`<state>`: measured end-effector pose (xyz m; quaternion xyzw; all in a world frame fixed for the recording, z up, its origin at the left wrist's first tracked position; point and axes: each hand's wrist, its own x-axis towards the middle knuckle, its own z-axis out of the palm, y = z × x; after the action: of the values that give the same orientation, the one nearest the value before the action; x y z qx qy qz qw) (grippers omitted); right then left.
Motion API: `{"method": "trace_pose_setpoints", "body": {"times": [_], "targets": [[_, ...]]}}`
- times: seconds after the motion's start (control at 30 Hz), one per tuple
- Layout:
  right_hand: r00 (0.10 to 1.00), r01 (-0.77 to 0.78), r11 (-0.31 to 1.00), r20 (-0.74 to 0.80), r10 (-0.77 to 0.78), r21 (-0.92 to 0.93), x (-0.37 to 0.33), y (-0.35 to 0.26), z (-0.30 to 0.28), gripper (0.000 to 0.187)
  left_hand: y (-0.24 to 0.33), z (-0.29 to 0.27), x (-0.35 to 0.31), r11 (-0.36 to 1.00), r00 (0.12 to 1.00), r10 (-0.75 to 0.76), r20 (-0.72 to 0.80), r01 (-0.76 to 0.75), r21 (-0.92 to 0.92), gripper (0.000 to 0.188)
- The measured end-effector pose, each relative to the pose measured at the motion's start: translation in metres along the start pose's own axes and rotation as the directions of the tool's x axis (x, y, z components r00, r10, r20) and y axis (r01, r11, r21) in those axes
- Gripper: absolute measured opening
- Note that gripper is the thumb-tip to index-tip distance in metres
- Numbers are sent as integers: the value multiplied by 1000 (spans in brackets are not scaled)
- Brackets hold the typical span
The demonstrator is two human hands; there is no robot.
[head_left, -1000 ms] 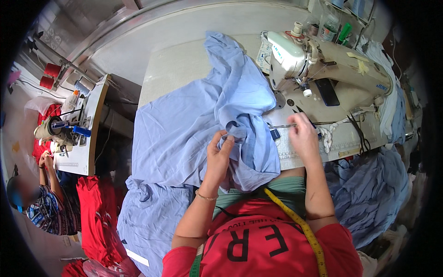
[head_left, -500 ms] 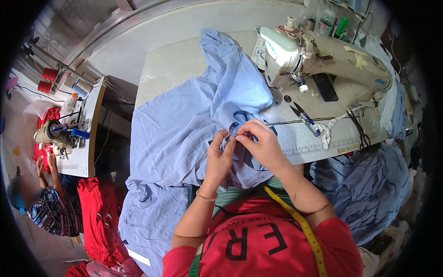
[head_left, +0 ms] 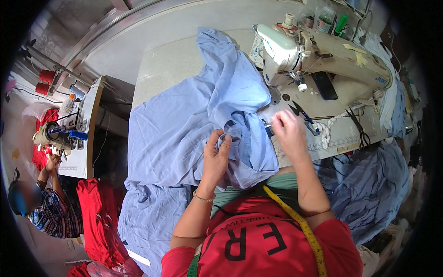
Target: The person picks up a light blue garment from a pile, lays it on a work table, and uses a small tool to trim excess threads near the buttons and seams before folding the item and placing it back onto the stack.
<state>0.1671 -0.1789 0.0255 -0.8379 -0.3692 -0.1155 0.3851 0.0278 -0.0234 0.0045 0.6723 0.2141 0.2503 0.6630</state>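
Sewing workroom, with pale counter set against a light wall. Near left: translucent bag, apparently with red cloth inside; pale blue cloth pile, loosely folded. Near right: crumpled blue heap, below counter level. On the counter, centre: blue garment, spread from near edge toward far side, bunched at right. Likely light, soft and limp, prone to creasing and sliding, hardly fragile; best taken by a doubled fold or seam, with loose weight left on the counter. Left hand: grip pinching a bunched fold of garment, between thumb and fingers. Right hand: just right of garment, fingers curled and blurred; cannot tell whether pinching anything. Right, beyond: thread snips; black scissors, farther right. Far right: dark phone, beside sewing machine; behind, clear jar, upright, contents too small to tell.
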Motion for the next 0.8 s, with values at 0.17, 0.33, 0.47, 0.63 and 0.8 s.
{"method": "trace_pose_setpoints", "body": {"times": [0.17, 0.33, 0.47, 0.63, 0.8], "targets": [[954, 49, 894, -245, -175, -446, 1, 12, -16, 8, 0, 2, 0, 999, 1000, 23, -13, -23, 22, 22], [918, -376, 576, 378, 123, 726, -26, 6, 0, 26, 3, 7, 1, 1000, 1000, -13, -28, 13, -6, 22], [858, -513, 173, 502, 110, 840, -29, -52, 19, 30, 8, 24, -6, 973, 985, 173, 21, -175, 153, 21], [736, -659, 66, 623, 264, 750, -17, -24, 39, 30, 15, 33, -20, 602, 845, 420, 330, -532, 595, 45], [754, -612, 18, 576, 316, 791, -6, -24, 43, 29, 48, 16, -34, 971, 887, 208, 413, -239, 24, 42]]}}
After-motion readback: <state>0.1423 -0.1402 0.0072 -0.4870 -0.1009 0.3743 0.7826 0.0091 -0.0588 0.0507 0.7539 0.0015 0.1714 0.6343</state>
